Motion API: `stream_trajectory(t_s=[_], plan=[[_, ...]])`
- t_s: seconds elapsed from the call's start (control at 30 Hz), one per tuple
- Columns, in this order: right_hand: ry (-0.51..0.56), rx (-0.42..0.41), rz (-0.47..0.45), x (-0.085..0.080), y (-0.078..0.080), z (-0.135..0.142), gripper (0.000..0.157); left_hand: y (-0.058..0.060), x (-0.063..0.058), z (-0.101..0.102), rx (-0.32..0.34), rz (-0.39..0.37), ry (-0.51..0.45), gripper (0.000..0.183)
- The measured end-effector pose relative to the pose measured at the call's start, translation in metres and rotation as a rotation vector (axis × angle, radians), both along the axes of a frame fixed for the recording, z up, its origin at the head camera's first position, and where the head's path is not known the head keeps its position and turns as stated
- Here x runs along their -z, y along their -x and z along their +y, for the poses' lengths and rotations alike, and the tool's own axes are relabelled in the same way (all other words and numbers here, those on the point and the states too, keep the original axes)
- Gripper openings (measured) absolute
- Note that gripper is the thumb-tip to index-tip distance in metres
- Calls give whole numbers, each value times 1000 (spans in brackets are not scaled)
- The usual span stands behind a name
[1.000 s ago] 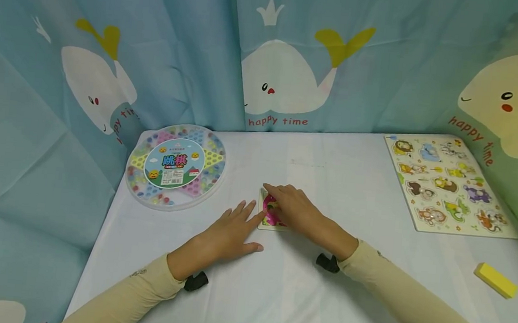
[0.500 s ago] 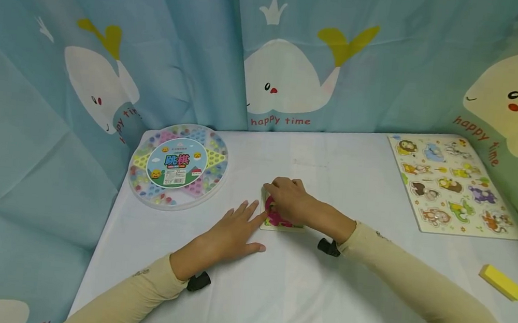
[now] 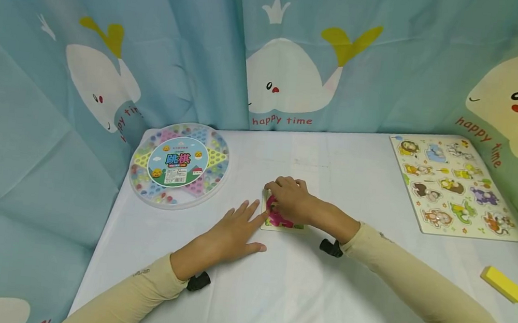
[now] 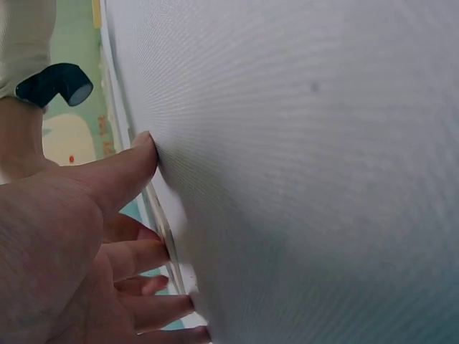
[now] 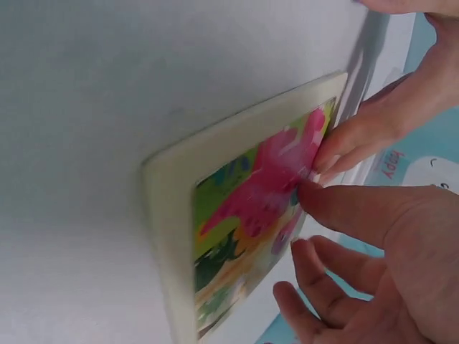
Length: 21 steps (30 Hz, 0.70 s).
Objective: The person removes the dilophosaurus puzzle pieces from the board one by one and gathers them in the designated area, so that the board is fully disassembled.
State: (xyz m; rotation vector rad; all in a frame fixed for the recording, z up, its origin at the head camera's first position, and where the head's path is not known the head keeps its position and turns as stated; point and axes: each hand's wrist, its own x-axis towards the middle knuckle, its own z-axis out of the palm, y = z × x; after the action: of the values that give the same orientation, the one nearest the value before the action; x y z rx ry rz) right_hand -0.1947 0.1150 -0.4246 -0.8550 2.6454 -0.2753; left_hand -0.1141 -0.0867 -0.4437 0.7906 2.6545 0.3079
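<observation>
A small square jigsaw puzzle (image 3: 282, 227) with a pink cartoon animal and a pale frame lies flat on the white tabletop. My right hand (image 3: 293, 201) is over it and hides its upper right part in the head view. In the right wrist view, the thumb (image 5: 343, 208) presses on the pink picture (image 5: 262, 190), while the bent fingers stay around the far side of the puzzle. My left hand (image 3: 229, 234) rests on the table with fingers spread, one fingertip at the puzzle's left edge. Its thumb (image 4: 133, 168) touches the cloth in the left wrist view.
A round Chinese checkers set (image 3: 179, 167) lies at the back left. An animal peg puzzle board (image 3: 458, 188) is at the back right, with a yellow block (image 3: 503, 284) nearer the front. Blue whale-print curtains (image 3: 187, 30) enclose the table.
My right hand has drawn its fingers in and shifted slightly over the puzzle, showing more of its lower right edge. The left hand stays in place; the whole view has shifted slightly.
</observation>
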Motion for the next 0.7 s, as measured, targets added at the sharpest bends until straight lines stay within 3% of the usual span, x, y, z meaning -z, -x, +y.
stream_trajectory(t_s=[0.13,0.4,0.57,0.7], plan=[[12,49,69,1,-4,1,56,0,0,0,-4,-1,-2,81],[-31,-33,244,2,-14,-2,61,0,0,0,1,4,3,81],[-58,-56,250,-1,-14,-5,56,1,0,0,3,9,6,80],[-93,-56,192,-5,-10,-8,57,1,0,0,1,1,-5,79]])
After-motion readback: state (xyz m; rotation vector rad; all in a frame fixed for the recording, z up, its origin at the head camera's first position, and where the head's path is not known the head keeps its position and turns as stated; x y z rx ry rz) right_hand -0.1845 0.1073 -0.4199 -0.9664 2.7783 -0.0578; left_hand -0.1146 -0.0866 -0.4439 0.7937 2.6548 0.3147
